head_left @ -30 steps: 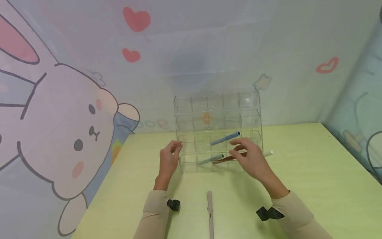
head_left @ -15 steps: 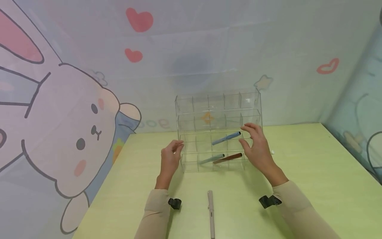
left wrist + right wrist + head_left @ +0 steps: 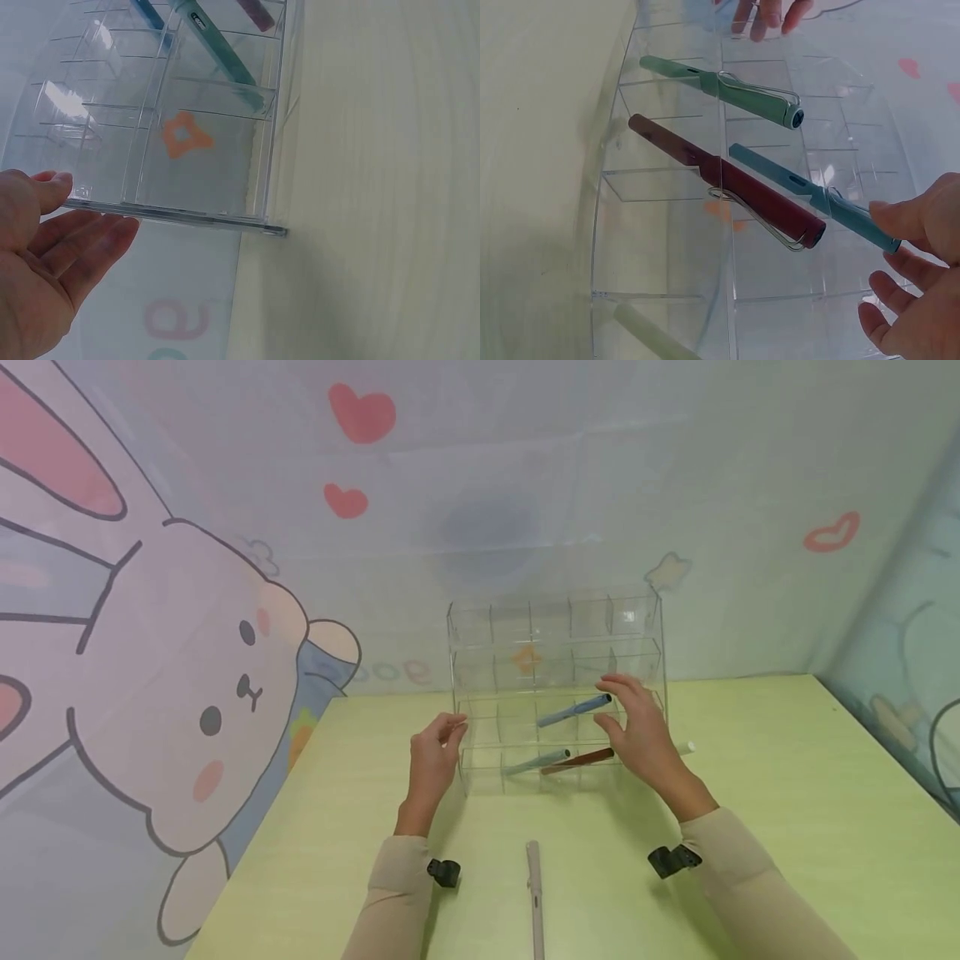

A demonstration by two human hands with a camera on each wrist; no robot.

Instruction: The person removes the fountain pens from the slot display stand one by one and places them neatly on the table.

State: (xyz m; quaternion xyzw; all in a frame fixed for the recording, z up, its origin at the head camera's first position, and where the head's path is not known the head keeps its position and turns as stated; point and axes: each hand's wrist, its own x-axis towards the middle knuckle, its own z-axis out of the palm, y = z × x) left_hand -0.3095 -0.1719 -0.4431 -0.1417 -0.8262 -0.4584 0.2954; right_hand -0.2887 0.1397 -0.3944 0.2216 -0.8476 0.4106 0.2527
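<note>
A clear acrylic pen rack [image 3: 555,647] with several tiers stands against the back wall. My left hand [image 3: 437,756] holds its left side panel, thumb on one face and fingers on the other. A blue pen [image 3: 573,711] leans in a middle tier. My right hand [image 3: 641,727] is around that pen's upper end, thumb and fingers spread on either side; the right wrist view shows the thumb overlapping the pen, and contact is hard to tell. In the bottom tier lie a green pen [image 3: 538,762] and a dark red pen [image 3: 577,761]. A pale pen [image 3: 652,330] is partly hidden.
A beige pen [image 3: 535,893] lies on the yellow-green table [image 3: 787,810] in front of the rack. Behind stands a wall cloth [image 3: 480,460] printed with a rabbit and hearts. A dark cable [image 3: 933,752] hangs at the far right.
My right hand has moved off the red pen, up to the blue pen's end, its thumb and fingers spreading. My left hand stays on the rack's side. The view has shifted slightly.
</note>
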